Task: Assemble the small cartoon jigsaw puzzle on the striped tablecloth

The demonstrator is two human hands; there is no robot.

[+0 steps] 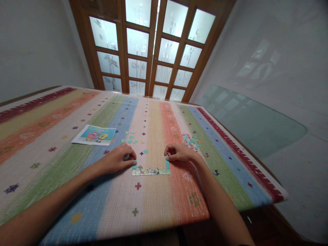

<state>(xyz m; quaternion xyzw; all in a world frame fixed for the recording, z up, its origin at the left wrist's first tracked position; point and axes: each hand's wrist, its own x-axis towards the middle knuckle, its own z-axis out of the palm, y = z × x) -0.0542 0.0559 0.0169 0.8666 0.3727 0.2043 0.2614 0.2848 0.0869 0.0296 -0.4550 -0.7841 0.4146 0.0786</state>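
Note:
A partly joined jigsaw puzzle [151, 171] lies on the striped tablecloth in front of me, its bottom row linked to short columns rising at both ends. My left hand [118, 158] rests at the left column, thumb and fingers pinched on a puzzle piece at its upper end. At the top of the right column, my right hand [179, 152] has its fingertips closed on another piece, mostly hidden by the fingers. One loose teal piece [146, 151] sits above the row, between my hands. Several more loose pieces [130, 137] lie beyond my left hand.
A heap of loose puzzle pieces [191, 141] lies beyond my right hand. To the left is a printed cartoon picture [95, 135]. The tablecloth [153, 208] covers the table up to its near edge. Wooden glazed doors [151, 61] stand behind, with walls on both sides.

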